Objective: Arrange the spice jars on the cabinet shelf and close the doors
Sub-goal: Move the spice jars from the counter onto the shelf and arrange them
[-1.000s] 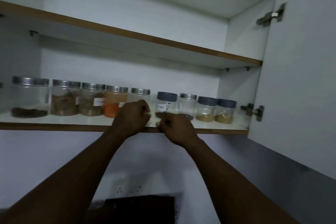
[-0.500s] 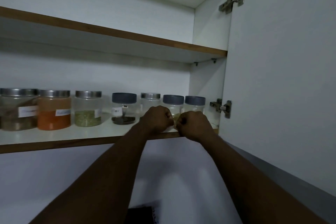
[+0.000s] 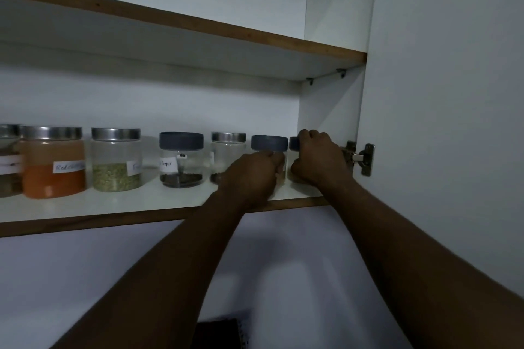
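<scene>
A row of spice jars stands on the lower cabinet shelf [image 3: 119,207]. From the left I see a silver-lidded jar of orange powder [image 3: 52,161], one of green seeds [image 3: 116,159], a grey-lidded pepper jar [image 3: 181,159], and a small silver-lidded jar [image 3: 228,154]. My left hand [image 3: 252,176] is wrapped around the body of a grey-lidded jar [image 3: 269,142]. My right hand [image 3: 319,157] grips the rightmost grey-lidded jar [image 3: 294,143], which it mostly hides. The right cabinet door [image 3: 448,99] stands open.
An upper shelf [image 3: 198,28] runs above the jars. A metal hinge [image 3: 361,157] sits right beside my right hand on the cabinet side wall [image 3: 329,110]. A partly cut-off jar [image 3: 8,159] stands at the left edge. A dark object [image 3: 217,333] lies below.
Both hands have moved right along the shelf and reached in, from closed fists at its front edge to gripping the two rightmost jars. My view has shifted right and closer.
</scene>
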`<action>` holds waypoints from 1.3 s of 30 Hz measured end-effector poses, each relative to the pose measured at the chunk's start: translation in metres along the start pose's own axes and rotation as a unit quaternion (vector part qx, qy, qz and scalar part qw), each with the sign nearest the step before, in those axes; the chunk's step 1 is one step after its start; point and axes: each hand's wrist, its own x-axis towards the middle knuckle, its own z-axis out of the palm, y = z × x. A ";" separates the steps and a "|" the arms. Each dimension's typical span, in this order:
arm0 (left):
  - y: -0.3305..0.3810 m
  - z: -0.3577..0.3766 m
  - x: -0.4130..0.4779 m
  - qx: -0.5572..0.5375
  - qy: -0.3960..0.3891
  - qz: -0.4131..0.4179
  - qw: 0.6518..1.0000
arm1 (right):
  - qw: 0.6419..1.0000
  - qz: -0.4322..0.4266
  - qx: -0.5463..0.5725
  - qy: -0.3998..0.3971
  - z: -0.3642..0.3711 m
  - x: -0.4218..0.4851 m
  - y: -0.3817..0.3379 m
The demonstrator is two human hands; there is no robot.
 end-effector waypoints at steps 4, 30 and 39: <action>0.015 0.006 0.008 0.008 0.008 0.041 0.999 | 0.999 0.000 -0.025 -0.026 -0.009 0.014 0.007; 0.044 0.024 0.023 0.086 0.106 -0.230 0.964 | 0.989 -0.106 0.092 -0.041 -0.046 0.048 0.020; 0.041 0.031 0.033 0.074 0.073 -0.290 0.951 | 0.978 -0.069 -0.070 -0.183 -0.053 0.058 0.040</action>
